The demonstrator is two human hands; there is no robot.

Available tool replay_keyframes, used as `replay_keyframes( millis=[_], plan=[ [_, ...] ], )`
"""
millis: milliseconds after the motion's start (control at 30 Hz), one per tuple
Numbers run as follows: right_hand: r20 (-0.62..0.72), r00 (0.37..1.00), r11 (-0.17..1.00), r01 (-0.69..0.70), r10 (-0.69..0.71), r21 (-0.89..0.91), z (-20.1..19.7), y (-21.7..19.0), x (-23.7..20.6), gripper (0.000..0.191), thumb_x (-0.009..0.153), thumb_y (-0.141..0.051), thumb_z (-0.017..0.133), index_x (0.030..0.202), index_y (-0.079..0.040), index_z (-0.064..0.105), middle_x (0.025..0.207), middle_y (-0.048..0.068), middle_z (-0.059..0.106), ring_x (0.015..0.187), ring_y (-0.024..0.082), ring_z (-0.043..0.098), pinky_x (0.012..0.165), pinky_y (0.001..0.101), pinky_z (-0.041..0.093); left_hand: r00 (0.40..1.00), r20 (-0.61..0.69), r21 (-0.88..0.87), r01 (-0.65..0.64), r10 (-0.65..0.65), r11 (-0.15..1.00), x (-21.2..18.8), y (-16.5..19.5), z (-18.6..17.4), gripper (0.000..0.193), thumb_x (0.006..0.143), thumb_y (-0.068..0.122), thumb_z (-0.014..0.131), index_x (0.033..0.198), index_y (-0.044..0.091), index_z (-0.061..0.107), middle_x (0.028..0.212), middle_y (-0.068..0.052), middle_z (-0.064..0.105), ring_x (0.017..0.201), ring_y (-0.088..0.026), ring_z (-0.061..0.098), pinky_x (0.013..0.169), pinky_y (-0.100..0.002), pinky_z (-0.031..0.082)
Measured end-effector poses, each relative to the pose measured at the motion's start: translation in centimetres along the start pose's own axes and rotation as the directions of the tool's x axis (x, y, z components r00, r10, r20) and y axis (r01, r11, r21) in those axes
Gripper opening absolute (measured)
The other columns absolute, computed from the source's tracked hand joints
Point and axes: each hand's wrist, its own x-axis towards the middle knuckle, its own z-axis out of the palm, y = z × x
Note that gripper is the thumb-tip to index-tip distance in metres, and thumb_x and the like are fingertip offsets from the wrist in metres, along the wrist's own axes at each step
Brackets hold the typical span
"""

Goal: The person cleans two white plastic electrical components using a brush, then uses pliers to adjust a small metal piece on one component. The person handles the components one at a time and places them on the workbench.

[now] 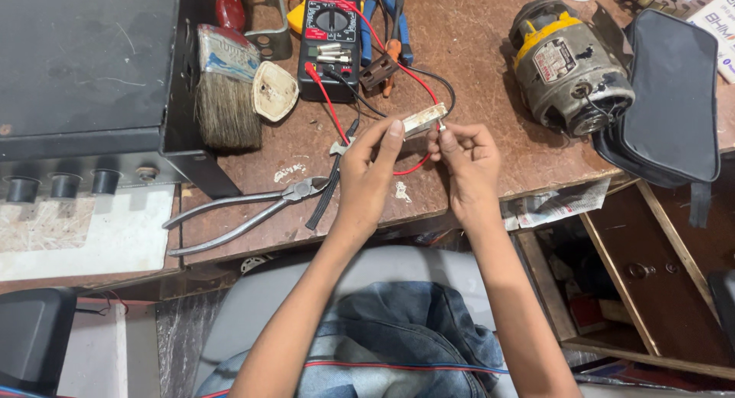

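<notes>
- left hand [367, 164] and right hand [467, 157] pinch a small flat silver metal bar [423, 119], middle of frame.
- black meter with red wire [329, 42] sits above.

even, soft light over a sharp, wide view

the bench [475, 68] was lit brightly from above, with short soft shadows under the hands and the pliers [245, 210]. the black box [76, 53] showed a dull sheen. straight lines bowed toward the edges, and the lower corners fell dimmer. no motion blur showed.
</notes>
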Motion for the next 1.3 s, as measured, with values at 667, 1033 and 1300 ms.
replay_keyframes(
  millis=[667, 1033, 1300],
  plan=[
    [-0.176, 0.984, 0.943, 0.033, 0.027, 0.331, -1.7, -0.3, 0.5, 0.024, 0.101, -0.004, 0.067, 0.123, -0.003, 0.059, 0.112, 0.011, 0.067, 0.096, 0.014, 0.065, 0.088, 0.0268, 0.057, 0.953, 0.057, 0.646, -0.263, 0.298, 0.717, -0.9, -0.7, 0.8, 0.03, 0.099, 0.02, 0.065, 0.125, 0.008, 0.075, 0.132, -0.022, 0.06, 0.128, -0.037, 0.054, 0.11, -0.046, 0.039],
    [-0.14, 0.988, 0.942, -0.013, 0.063, 0.335, -2.4, -0.3, 0.4, 0.032, 0.107, -0.011, 0.063, 0.136, 0.001, 0.058, 0.108, 0.007, 0.063, 0.095, 0.013, 0.059, 0.086, 0.0262, 0.052, 0.937, 0.274, 0.765, -0.348, 0.216, 0.542, -1.4, -0.9, 1.7, 0.036, 0.087, 0.011, 0.068, 0.123, 0.013, 0.073, 0.142, -0.023, 0.052, 0.133, -0.037, 0.043, 0.112, -0.052, 0.024],
    [-0.089, 0.993, 0.939, -0.047, 0.082, 0.342, -2.5, -0.6, -0.2, 0.042, 0.105, -0.008, 0.061, 0.145, -0.005, 0.053, 0.103, 0.004, 0.059, 0.092, 0.011, 0.055, 0.085, 0.0247, 0.05, 0.938, 0.219, 0.834, -0.323, 0.27, 0.447, 3.5, -0.1, 1.0, 0.013, 0.095, 0.01, 0.068, 0.103, 0.002, 0.074, 0.106, -0.019, 0.068, 0.104, -0.035, 0.061, 0.092, -0.047, 0.048]
  ],
)
